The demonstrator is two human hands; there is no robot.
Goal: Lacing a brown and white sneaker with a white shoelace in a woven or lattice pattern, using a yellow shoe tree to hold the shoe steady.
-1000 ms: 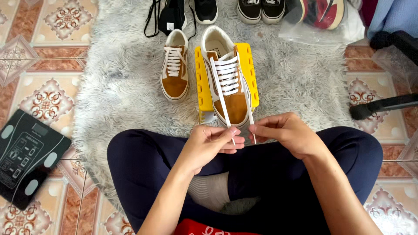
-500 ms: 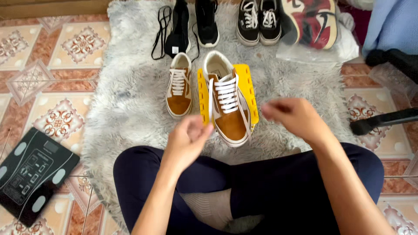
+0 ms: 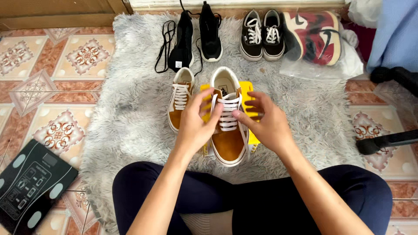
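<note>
Head view: left hand (image 3: 194,126) and right hand (image 3: 266,123) pinch white laces (image 3: 227,114) on tan sneaker (image 3: 227,119), toe pointing six o'clock.

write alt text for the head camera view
Both hands, left hand and right hand, work the white laces of a tan suede sneaker resting on a yellow plastic board on a grey shaggy rug; its matching tan sneaker lies beside.
</note>
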